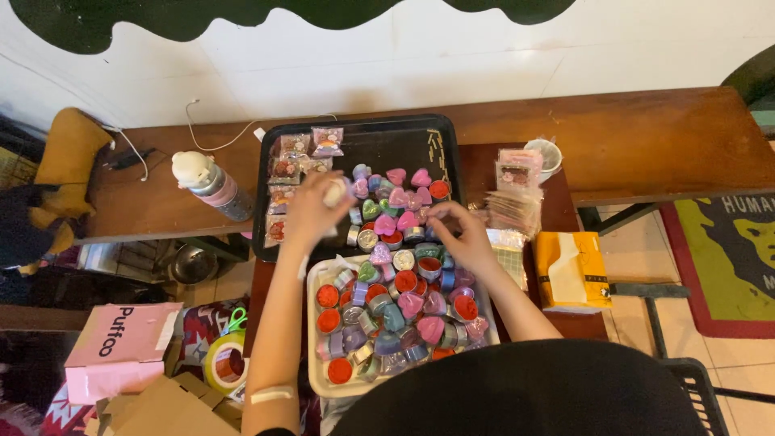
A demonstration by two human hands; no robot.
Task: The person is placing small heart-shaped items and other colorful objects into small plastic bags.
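Note:
My left hand is raised over the black tray and closed around a small pale roll-like object. My right hand reaches down among the small heart-shaped and round tins, fingers pinched at one near the seam between the two trays. The white tray nearer to me is heaped with pink, purple, teal and red-filled tins. More tins and small clear packets lie on the black tray.
A white-capped bottle lies left of the black tray. Stacked packets and a white cup sit to the right, with a yellow tissue box below. A pink box, a tape roll and cardboard lie lower left.

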